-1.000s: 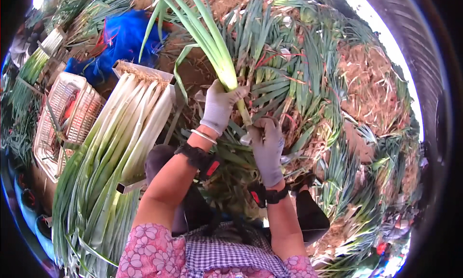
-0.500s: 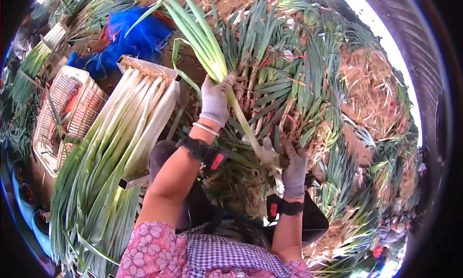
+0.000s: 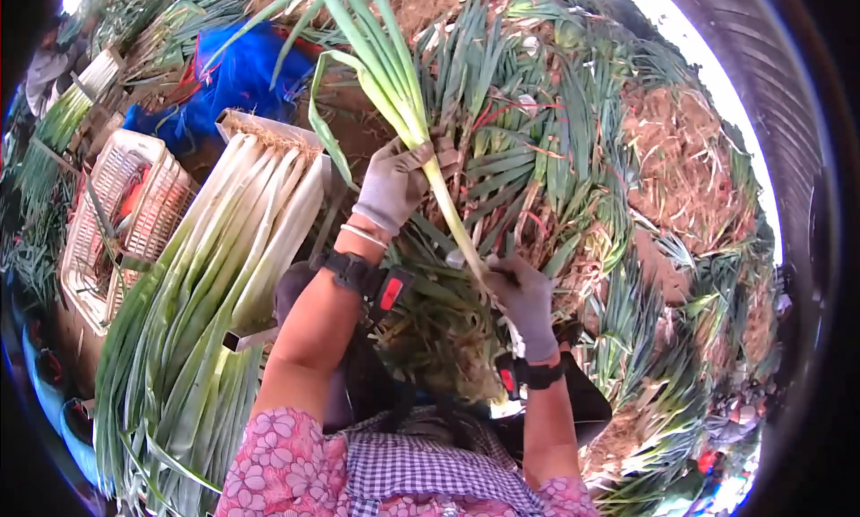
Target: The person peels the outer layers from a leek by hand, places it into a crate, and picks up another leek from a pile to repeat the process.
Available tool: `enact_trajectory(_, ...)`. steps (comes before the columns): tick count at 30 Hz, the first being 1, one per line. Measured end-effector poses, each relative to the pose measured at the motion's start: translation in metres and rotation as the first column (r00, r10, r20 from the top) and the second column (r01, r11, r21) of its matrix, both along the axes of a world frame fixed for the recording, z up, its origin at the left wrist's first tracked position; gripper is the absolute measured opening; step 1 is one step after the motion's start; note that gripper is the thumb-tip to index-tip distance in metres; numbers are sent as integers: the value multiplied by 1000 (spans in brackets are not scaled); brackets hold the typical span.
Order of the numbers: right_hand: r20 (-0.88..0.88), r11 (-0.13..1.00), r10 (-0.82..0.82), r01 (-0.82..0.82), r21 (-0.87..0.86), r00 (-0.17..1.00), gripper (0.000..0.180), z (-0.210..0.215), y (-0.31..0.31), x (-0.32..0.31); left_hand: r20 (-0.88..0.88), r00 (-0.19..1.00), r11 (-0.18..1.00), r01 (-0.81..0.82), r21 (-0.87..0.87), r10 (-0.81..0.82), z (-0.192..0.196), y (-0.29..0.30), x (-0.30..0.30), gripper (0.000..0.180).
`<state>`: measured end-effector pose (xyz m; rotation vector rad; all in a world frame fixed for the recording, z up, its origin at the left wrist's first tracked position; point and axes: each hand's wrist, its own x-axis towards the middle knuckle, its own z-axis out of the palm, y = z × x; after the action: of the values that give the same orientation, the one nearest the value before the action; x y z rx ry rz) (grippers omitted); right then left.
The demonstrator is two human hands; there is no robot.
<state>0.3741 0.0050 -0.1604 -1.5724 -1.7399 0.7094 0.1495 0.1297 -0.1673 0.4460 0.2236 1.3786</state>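
Note:
A long green onion point(image 3: 445, 200) slants in front of me, its green leaves pointing up and away and its pale root end toward me. My left hand point(image 3: 394, 181), in a grey-white work glove, is closed round the shaft just below where the leaves fan out. At the lower end, my right hand point(image 3: 524, 300), gloved too, has its fingers closed at the root end, with part of that end hidden. To my left, a metal rack point(image 3: 315, 147) carries a thick row of green onions point(image 3: 210, 248), white stalks with roots at the far end and leaves drooping toward me.
A cream plastic basket point(image 3: 128, 221) stands left of the rack, with something orange-red inside. Blue netting point(image 3: 237, 69) lies behind it. Untrimmed onion bundles point(image 3: 564, 141), some tied with red string, cover the ground ahead and right. Reddish-brown soil and roots point(image 3: 685, 163) lie farther right.
My right hand has moved up and left onto the onion's root end. Loose skin that hung around that end is no longer seen there. My left hand has turned slightly with the onion.

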Motion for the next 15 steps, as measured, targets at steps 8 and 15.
enact_trajectory(8,283,747,-654,659,91,702,29,-38,-50,217,-138,962,965,-248,-90,235,14,6,-2,19)
enact_trajectory(15,246,892,-128,3,451,961,38,35,33,-29,-226,973,999,-43,28,49,0,-7,13,21)
